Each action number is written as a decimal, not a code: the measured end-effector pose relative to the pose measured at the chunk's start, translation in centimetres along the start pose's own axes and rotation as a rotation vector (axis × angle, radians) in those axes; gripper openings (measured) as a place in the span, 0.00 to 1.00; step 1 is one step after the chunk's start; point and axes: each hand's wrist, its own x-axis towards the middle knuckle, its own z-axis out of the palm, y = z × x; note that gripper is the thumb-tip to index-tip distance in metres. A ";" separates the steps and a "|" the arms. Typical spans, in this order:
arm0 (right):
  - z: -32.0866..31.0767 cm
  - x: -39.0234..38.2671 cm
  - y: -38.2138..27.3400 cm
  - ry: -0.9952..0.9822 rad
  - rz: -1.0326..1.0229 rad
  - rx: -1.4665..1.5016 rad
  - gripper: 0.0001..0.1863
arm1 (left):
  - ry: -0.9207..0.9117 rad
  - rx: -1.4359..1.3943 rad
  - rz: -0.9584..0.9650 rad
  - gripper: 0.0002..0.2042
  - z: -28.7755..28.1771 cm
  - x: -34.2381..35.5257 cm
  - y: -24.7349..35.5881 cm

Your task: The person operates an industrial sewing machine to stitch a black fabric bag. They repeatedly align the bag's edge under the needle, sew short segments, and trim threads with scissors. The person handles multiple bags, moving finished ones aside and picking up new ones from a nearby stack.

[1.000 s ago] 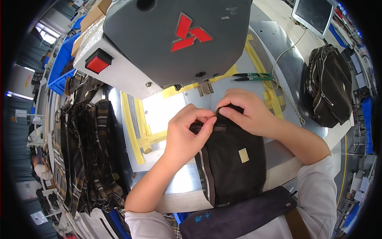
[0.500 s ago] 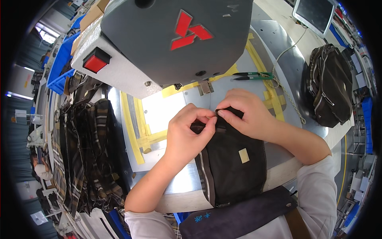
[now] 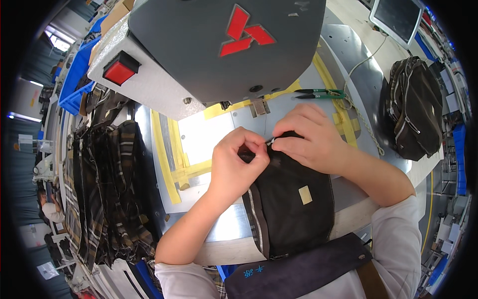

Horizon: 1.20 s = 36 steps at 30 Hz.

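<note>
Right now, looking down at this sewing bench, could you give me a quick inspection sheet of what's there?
Surface: metal table with yellow tape strips.
Job's things: black zipped pouch under the grey sewing machine.
Clutter: green thread snips; finished dark bag; plaid fabric pile.
Grippers: left hand and right hand pinch the pouch's top edge.
Cables: light cord across the table.
Surroundings: monitor, blue bins.

Black pouch [image 3: 291, 204], tan patch [image 3: 305, 195], red button [image 3: 119, 70].
</note>
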 end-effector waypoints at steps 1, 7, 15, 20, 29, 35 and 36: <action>0.0 0.1 0.1 -0.001 -0.037 -0.027 0.09 | 0.020 -0.023 -0.027 0.03 -0.1 0.1 -0.1; 0.5 -0.7 -0.8 -0.074 -0.060 0.022 0.06 | 0.042 -0.076 -0.073 0.03 -0.2 0.2 -0.4; 0.0 -0.4 -2.2 -0.100 0.052 -0.043 0.08 | 0.023 -0.057 -0.019 0.03 -0.3 0.1 -0.6; -0.1 -0.4 -1.6 -0.051 0.132 -0.060 0.08 | -0.135 -0.231 -0.095 0.07 -1.1 0.7 -0.2; 0.4 -1.0 -1.6 0.026 0.000 -0.264 0.04 | -0.063 0.063 0.148 0.08 -0.5 0.4 -1.0; 0.7 -0.8 -1.5 0.052 0.046 -0.244 0.01 | 0.063 0.352 0.492 0.11 0.5 0.3 -0.4; 0.5 -0.7 -1.5 0.053 0.051 -0.232 0.01 | 0.054 0.365 0.518 0.11 0.4 0.4 -0.5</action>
